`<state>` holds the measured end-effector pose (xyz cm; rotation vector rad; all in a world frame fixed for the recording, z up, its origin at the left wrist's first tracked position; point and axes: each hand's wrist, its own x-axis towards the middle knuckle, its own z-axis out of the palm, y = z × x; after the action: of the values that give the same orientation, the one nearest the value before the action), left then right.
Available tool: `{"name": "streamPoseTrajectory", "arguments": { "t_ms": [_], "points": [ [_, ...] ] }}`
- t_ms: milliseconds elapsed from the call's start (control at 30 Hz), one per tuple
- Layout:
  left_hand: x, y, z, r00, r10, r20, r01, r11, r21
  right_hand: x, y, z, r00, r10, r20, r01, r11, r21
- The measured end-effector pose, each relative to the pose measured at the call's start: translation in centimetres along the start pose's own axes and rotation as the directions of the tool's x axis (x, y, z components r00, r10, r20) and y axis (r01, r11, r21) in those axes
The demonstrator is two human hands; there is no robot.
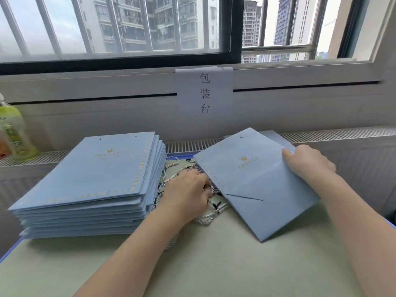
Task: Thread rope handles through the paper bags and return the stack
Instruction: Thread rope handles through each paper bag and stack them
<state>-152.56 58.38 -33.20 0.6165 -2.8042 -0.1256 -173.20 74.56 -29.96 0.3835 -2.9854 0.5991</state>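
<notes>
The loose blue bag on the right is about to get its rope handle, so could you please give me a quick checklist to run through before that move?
1. Loose blue bag steadied: ok, right hand holds its far edge.
2. Rope in hand: ok, left hand rests on the rope handles with fingers curled into them; whether one is singled out, cannot tell.
3. Punch hole reachable: ok, one hole shows near the bag's top edge; the second, cannot tell.
4. Bag clear of the ropes: not ok, its left edge overlaps the pile.
5. Stack of bags tidy for the return: ok.
</notes>
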Motion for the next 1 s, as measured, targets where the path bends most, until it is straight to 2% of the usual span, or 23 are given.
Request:
{"name": "streamPoseTrajectory", "arguments": {
  "t_ms": [100,267,367,467,533,600,633,700,767,833,1000],
  "points": [
    [0.3,-0.2,0.3,0.997,-0.061,0.040,0.061,0.998,0.000,-0.4,-0.2,0.0,0.998,-0.013,0.067,0.019,0.996,-0.092],
    [0.3,-0.6,0.3,0.990,-0.140,-0.013,0.131,0.951,-0.280,-1.0,-0.8,-0.4,0.997,-0.044,0.067,0.058,0.972,-0.227],
    [0.4,-0.6,0.5,0.974,-0.148,-0.173,0.082,0.937,-0.340,-1.6,-1.7,0.1,0.992,-0.116,0.049,0.124,0.973,-0.197],
    [0.6,-0.3,0.1,0.895,-0.120,-0.429,-0.053,0.927,-0.371,-2.7,-3.1,1.3,0.961,-0.275,-0.022,0.270,0.954,-0.131],
    [0.6,0.0,-0.5,0.825,-0.096,-0.557,-0.177,0.892,-0.416,-3.5,-4.1,2.0,0.899,-0.433,-0.063,0.431,0.902,-0.032],
    [0.6,0.5,-0.9,0.772,-0.062,-0.633,-0.293,0.848,-0.441,-4.4,-5.0,2.8,0.773,-0.634,-0.013,0.617,0.747,0.246],
    [0.5,0.8,-1.1,0.759,-0.048,-0.649,-0.333,0.828,-0.452,-5.1,-5.5,3.2,0.693,-0.721,0.021,0.661,0.646,0.383],
    [0.4,1.2,-1.3,0.760,-0.038,-0.649,-0.371,0.795,-0.480,-6.1,-6.2,4.1,0.557,-0.830,0.030,0.694,0.484,0.533],
    [0.4,1.3,-1.2,0.777,-0.044,-0.628,-0.361,0.786,-0.503,-6.7,-6.7,4.5,0.508,-0.860,-0.048,0.710,0.387,0.588],
    [0.4,1.2,-1.0,0.791,-0.059,-0.609,-0.327,0.800,-0.502,-7.0,-7.0,4.2,0.537,-0.838,-0.094,0.674,0.359,0.646],
    [0.4,0.5,-0.6,0.822,-0.152,-0.550,-0.199,0.826,-0.527,-7.0,-6.7,2.6,0.645,-0.761,-0.064,0.492,0.349,0.798]
  ]
}}
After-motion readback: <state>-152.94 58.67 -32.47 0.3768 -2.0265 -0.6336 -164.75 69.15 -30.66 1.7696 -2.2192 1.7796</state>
